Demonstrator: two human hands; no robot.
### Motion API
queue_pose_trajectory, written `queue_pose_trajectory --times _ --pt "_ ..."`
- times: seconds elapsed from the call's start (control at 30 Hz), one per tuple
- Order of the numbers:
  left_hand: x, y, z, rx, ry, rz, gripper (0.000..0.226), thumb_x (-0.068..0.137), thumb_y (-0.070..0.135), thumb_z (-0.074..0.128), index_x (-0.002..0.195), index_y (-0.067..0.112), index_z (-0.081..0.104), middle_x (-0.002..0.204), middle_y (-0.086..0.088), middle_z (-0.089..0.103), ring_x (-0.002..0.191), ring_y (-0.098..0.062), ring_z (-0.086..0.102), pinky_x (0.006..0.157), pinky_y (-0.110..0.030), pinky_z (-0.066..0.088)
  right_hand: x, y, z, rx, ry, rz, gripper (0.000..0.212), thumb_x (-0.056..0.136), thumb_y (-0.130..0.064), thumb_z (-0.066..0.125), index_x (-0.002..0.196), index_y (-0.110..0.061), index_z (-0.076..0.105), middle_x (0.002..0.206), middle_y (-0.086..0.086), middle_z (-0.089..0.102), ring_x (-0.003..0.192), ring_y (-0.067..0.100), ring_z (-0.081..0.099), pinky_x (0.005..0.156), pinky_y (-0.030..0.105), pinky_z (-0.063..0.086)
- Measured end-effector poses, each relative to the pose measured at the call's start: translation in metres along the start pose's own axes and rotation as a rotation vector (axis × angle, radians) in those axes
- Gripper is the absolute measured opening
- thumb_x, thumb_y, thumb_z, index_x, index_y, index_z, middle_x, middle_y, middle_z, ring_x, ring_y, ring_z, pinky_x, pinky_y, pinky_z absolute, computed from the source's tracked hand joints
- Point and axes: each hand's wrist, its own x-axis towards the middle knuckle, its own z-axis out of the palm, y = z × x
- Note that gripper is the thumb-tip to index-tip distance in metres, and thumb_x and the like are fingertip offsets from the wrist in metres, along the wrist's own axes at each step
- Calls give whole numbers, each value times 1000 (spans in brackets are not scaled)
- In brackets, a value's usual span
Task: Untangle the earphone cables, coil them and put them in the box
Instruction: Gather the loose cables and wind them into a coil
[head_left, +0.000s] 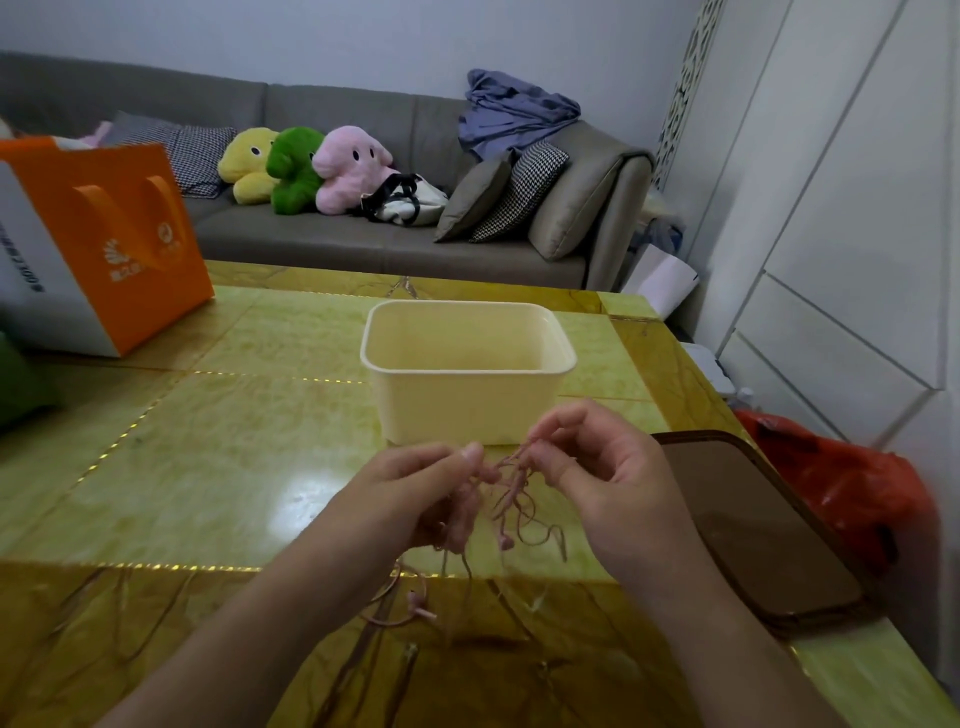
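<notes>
The main risk here is that a pull in the wrong direction makes the knot tighter instead of looser, because the pink earphone cables (506, 499) are thin and many loops cross each other between the 2 hands. A second risk is that an earbud or the plug catches inside a loop and the strand is strained when the hands move apart. The hanging ends can also drag on the table (218, 457) and catch again on the loose part that lies near the front edge. The left hand (415, 493) pinches the tangle between thumb and fingertips, and some of the bundle hangs under its palm. The right hand (608, 483) pinches strands at the top of the same tangle with curled fingers. The hands are close together, with only the knot between them, held above the table. The cream box (467, 369) stands open just behind the hands, and I see nothing inside it. In my judgement the untangling is not finished, so coiling and putting away are not yet possible.
</notes>
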Motion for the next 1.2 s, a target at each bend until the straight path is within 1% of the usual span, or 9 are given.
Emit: queue_pose_trajectory --times 0.13,0.23,0.33,0.43,0.53,0.63,0.83,0.97,1.2 --pt "-1 1 4 45 -66 -62 41 99 44 61 111 7 76 98 -14 73 78 -29 67 65 -37 54 -4 -3 2 51 -154 -8 20 97 8 67 95 -8 77 93 8 80 87 22 77 79 35 63" --pt "0 -3 6 62 -21 -34 30 104 28 60 104 2 74 86 -15 70 69 -23 64 58 -31 50 -4 -2 4 93 -159 15 25 96 18 61 97 -2 75 90 14 77 83 36 74 75 36 64" --pt "3 -5 3 45 84 21 22 103 12 59 90 0 71 76 -12 61 66 -22 58 58 -29 47 1 4 -2 -45 40 44 41 92 20 58 100 -16 76 93 3 76 88 20 73 80 32 60" --pt "7 -4 0 -83 83 40 20 98 10 61 80 2 67 81 -17 62 77 -28 64 65 -32 52 2 9 -6 -216 -55 89 46 91 9 67 109 -33 76 108 -10 74 108 8 69 92 29 57" --pt "10 -6 -2 -188 47 32 28 82 17 60 81 -10 61 91 -25 68 88 -33 71 70 -38 55 -2 9 1 -291 -201 117 26 93 -6 77 99 -31 77 97 -10 77 95 6 72 84 25 59" --pt "13 -10 -4 -196 103 22 45 77 20 59 89 -23 56 100 -30 72 92 -35 73 73 -42 58 -3 7 6 -270 -155 123 18 92 -8 79 86 -24 75 83 -3 76 81 15 73 77 33 61" --pt "4 -6 -5 -32 75 24 43 95 41 72 112 2 75 110 -19 78 99 -30 75 81 -41 58 -3 4 3 -127 -128 172 19 91 -4 81 83 -20 76 76 5 76 73 20 74 73 41 64" --pt "-1 -4 1 155 51 75 9 94 13 75 99 8 80 94 -17 79 87 -23 76 78 -32 62 -3 5 5 -124 -79 147 16 97 -10 76 83 -19 76 77 5 76 72 22 73 72 46 64" --pt "-2 -4 5 184 115 79 9 96 4 71 102 5 78 87 -19 78 78 -22 75 73 -31 62 -4 1 6 43 -63 211 18 104 -11 65 87 -7 70 75 9 71 68 14 67 67 27 57"
